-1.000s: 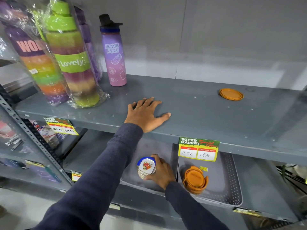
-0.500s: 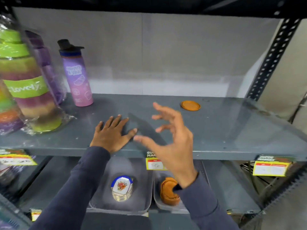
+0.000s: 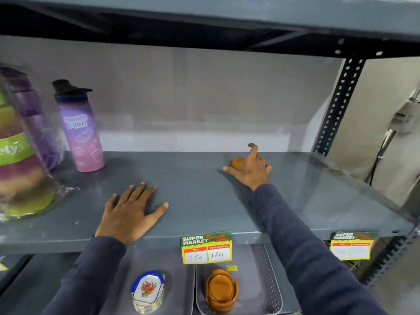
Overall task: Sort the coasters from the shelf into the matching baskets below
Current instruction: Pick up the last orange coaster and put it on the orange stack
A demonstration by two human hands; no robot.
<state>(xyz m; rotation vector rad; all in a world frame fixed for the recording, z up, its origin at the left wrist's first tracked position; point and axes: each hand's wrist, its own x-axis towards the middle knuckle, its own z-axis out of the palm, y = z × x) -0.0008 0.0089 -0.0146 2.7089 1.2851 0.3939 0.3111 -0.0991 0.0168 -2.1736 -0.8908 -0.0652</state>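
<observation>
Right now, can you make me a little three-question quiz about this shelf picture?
1. True or false: the left hand lies flat on the shelf.
2. What is the right hand closing on? A) the purple bottle B) the orange coaster C) the price tag
3. Fill in: the orange stack sits in the ____ basket below.

Key: 1 true. 2 B. 3 right; the flowered stack is in the left one.
</observation>
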